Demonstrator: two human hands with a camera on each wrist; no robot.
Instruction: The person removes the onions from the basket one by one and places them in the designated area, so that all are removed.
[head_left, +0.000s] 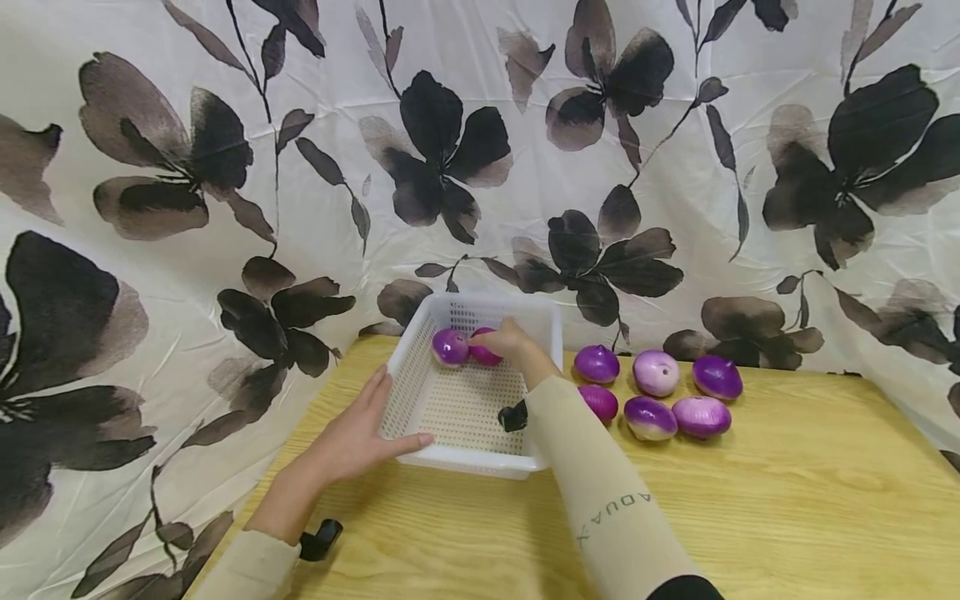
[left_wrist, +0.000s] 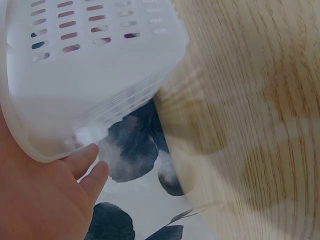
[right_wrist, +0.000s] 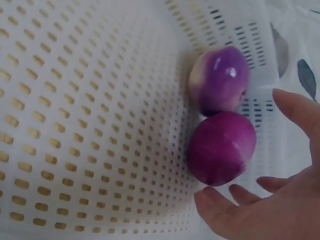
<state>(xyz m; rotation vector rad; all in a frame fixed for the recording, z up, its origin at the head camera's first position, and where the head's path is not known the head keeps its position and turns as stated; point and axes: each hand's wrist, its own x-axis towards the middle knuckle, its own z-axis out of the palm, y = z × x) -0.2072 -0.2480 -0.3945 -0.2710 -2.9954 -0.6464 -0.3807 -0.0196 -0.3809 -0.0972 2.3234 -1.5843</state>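
A white perforated plastic basket (head_left: pixel 468 460) stands on the table. Inside it, against the far wall, two purple onions lie side by side: a glossy purple and pale onion (right_wrist: pixel 220 80) and a magenta onion (right_wrist: pixel 222 148). My right hand (head_left: pixel 506 340) reaches into the basket beside the magenta onion. Its thumb and fingers are spread around that onion with gaps showing in the right wrist view. My left hand (head_left: pixel 360 423) rests at the basket's near left corner, fingers extended along the left side and thumb stretched along the front rim. In the left wrist view, its fingertips (left_wrist: pixel 92 162) touch beneath the rim.
Several purple onions (head_left: pixel 701 417) sit in two rows on the wooden table (head_left: pixel 810 492), right of the basket; my right forearm partly covers one magenta onion (head_left: pixel 600 403). A white floral cloth (head_left: pixel 465 75) hangs behind and along the left side.
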